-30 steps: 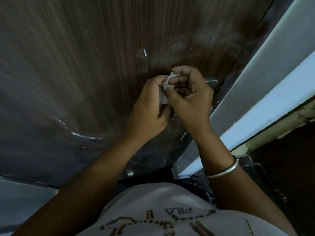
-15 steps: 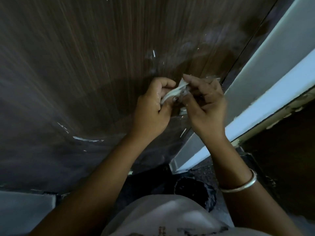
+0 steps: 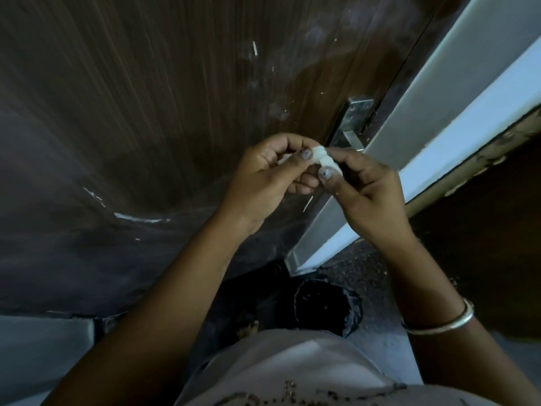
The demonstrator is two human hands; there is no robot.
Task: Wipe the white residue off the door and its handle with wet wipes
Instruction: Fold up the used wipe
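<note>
Both hands are pinching one crumpled wet wipe (image 3: 322, 156), the left hand (image 3: 263, 174) gripping its left end and the right hand (image 3: 366, 189) its right. It is hanging just near the metal handle (image 3: 349, 133), at the right edge of the brown door (image 3: 146, 112). White residue (image 3: 137, 218) is streaking the door's left.

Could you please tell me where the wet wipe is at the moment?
In the head view the wet wipe sits bunched near the centre, pinched between the left hand and right hand, just below the metal handle.
</note>
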